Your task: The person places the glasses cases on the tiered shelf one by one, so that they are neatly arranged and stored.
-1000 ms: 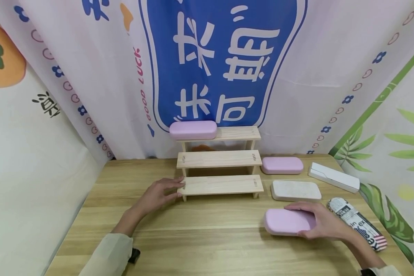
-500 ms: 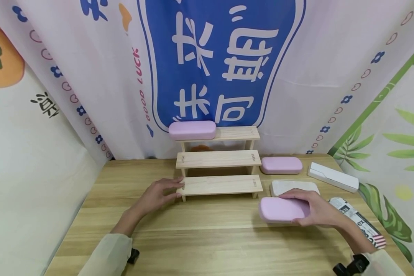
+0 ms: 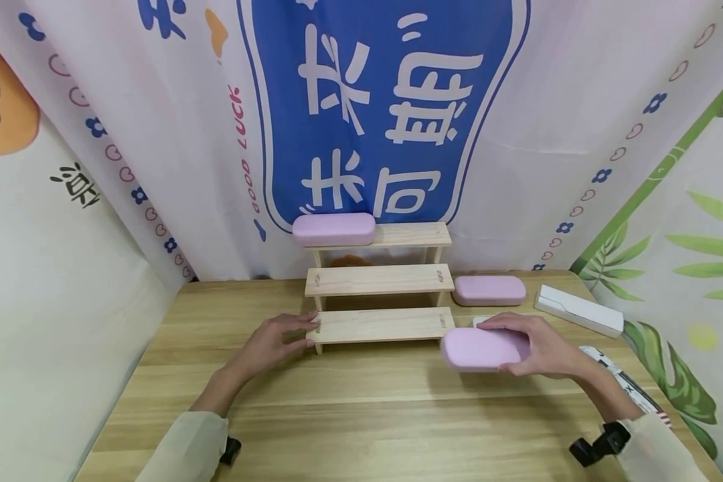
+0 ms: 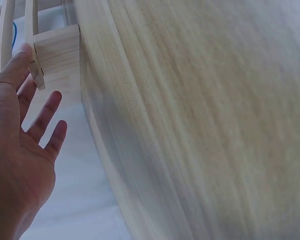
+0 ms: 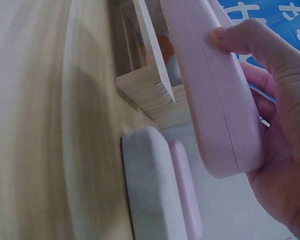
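My right hand [image 3: 545, 345] holds a pink glasses case [image 3: 478, 349] above the table, near the right end of the lowest step of a three-step wooden rack [image 3: 379, 327]. In the right wrist view the thumb lies on the side of the case, across its seam line, and the other fingers are partly hidden behind it. My left hand [image 3: 272, 347] grips the left end of the lowest step between thumb and index finger, its other fingers loosely extended. On the left of the top step sits another pink glasses case [image 3: 334, 229].
Right of the rack lie a third pink case [image 3: 489, 290] and a white oblong box [image 3: 580, 310]. A whitish case [image 5: 147, 185] is mostly covered by the right hand in the head view. Beneath the right forearm shows a printed case [image 3: 626, 381]. Printed curtains [image 3: 554, 120] hang behind the table.
My right hand has lifted the pink glasses case and carried it left and away from me toward the rack, covering the whitish case. My left hand stays at the rack's end.
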The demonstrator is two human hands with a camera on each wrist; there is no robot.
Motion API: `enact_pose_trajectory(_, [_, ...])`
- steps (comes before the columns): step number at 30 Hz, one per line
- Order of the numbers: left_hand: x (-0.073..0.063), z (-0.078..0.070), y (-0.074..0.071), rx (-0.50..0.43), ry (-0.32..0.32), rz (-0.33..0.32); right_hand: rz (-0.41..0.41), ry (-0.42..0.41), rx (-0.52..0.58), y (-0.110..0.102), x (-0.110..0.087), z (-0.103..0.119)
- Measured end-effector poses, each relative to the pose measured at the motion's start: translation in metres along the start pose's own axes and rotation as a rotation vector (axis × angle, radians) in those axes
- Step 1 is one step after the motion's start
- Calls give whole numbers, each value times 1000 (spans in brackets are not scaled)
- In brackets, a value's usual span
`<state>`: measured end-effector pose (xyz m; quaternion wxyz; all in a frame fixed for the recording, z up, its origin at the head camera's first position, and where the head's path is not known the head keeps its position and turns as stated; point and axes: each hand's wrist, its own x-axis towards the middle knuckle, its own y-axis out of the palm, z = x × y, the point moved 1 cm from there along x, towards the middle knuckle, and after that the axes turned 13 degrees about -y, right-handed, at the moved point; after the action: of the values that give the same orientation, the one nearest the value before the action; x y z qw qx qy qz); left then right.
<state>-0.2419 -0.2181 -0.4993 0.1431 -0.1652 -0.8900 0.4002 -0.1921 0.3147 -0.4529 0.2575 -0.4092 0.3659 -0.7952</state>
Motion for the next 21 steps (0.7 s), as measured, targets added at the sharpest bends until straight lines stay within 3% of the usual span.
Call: enact_pose_trajectory(21, [-1,1,0,7,-12,9,-45,39,-32,-11,45,-8])
